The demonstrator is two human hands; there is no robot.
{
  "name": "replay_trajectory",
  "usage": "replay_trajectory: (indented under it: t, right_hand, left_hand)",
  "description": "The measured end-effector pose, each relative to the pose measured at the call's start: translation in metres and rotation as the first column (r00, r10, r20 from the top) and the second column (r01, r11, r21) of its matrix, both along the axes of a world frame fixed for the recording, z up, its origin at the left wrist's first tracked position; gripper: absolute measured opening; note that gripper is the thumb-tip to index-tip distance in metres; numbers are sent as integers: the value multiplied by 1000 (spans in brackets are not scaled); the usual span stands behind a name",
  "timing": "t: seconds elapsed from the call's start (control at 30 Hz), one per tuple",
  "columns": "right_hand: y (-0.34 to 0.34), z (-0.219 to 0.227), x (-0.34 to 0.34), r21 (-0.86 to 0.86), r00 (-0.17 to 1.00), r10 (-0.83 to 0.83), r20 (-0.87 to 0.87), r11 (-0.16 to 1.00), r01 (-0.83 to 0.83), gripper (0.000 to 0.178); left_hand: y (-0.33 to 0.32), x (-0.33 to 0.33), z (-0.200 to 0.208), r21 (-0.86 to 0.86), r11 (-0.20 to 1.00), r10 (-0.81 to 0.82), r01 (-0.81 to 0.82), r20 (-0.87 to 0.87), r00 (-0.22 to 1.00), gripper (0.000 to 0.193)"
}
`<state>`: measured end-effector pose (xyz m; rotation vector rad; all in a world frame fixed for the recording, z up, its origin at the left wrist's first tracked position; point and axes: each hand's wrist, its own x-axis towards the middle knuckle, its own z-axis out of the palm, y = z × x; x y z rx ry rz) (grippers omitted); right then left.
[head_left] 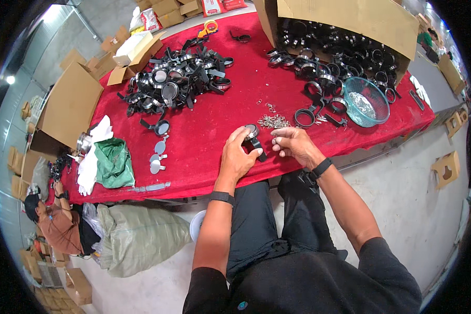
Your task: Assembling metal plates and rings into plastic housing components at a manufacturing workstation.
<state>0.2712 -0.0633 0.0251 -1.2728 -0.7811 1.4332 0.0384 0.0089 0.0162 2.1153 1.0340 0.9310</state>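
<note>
My left hand point(238, 157) is closed round a black part with a round, silver-rimmed head point(252, 131) and a short black tail pointing down. Just to its right, my right hand point(296, 145) has thumb and forefinger pinched together; whatever is between them is too small to make out. Beyond the right hand lies a pile of small metal clips point(275, 121). A black ring point(304, 118) rests right of the clips. On the left, grey discs with small tabs point(155, 158) lie in a row on the red cloth point(204, 131).
A heap of black-and-silver ring parts point(180, 78) sits far left. More spill from a cardboard box point(345, 21) at far right, beside a teal basket point(368, 107). A green cloth bag point(113, 163) lies at left. Another person point(63, 225) works beyond a big sack point(141, 238).
</note>
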Motion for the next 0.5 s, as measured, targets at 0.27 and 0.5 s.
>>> replay_trajectory:
  t: [0.27, 0.5]
  right_hand:
    - [-6, 6, -23, 27, 982, 30, 185, 999, -36, 39]
    - [-4, 5, -33, 114, 958, -9, 287, 993, -25, 23]
  left_hand:
    - [-2, -1, 2, -16, 1000, 10, -11, -21, 1000, 71]
    - [0, -3, 1, -35, 999, 16, -17, -26, 1000, 72]
